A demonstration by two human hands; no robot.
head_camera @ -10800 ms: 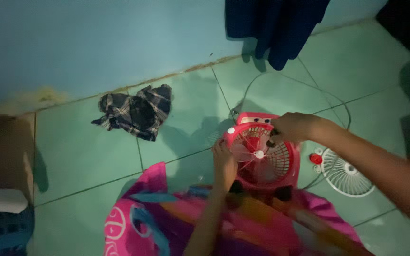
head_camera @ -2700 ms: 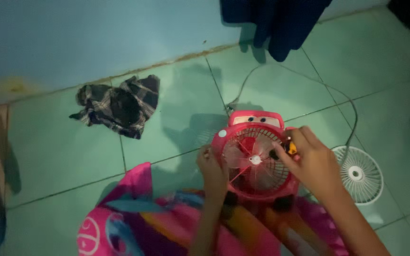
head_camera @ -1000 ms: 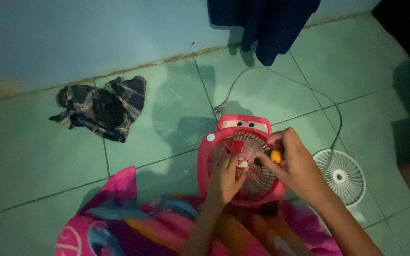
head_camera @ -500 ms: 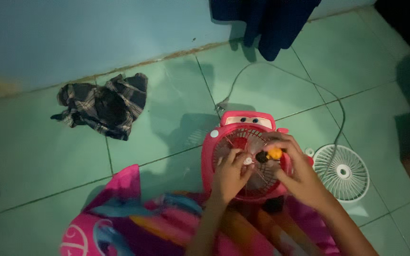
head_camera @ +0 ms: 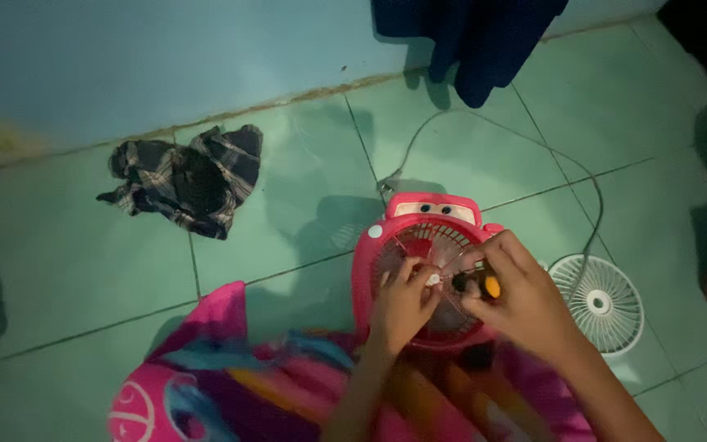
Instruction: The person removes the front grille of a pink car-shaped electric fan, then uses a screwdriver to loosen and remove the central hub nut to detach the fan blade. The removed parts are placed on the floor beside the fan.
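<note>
Green tiled floor (head_camera: 83, 262) under everything, pale blue wall (head_camera: 124, 57) along its far edge; bright pink patterned cloth (head_camera: 231, 385) spread over the person's lap, running below and left of both hands; dark blue fabric (head_camera: 472, 41) hanging from the wall, well above the hands; crumpled plaid cloth (head_camera: 186, 176) lying on the tiles, well apart to the upper left of the grip; small red car-shaped fan (head_camera: 431, 270) with cartoon eyes on top, standing tilted on the floor against the lap, open front facing up, right under both hands; detached white fan grille (head_camera: 601, 304) flat on the tiles just right of the right hand; thin cord (head_camera: 533, 151) looping from behind the fan round to the grille; left hand (head_camera: 403, 307) resting on the fan face, fingertips pinched on the white hub (head_camera: 433, 280) at the blade centre; right hand (head_camera: 525, 303) closed round a small screwdriver with yellow-and-black handle (head_camera: 488, 286), its tip end pointing toward the hub, just beside the left fingertips; blades blurred, too dim to tell more.
</note>
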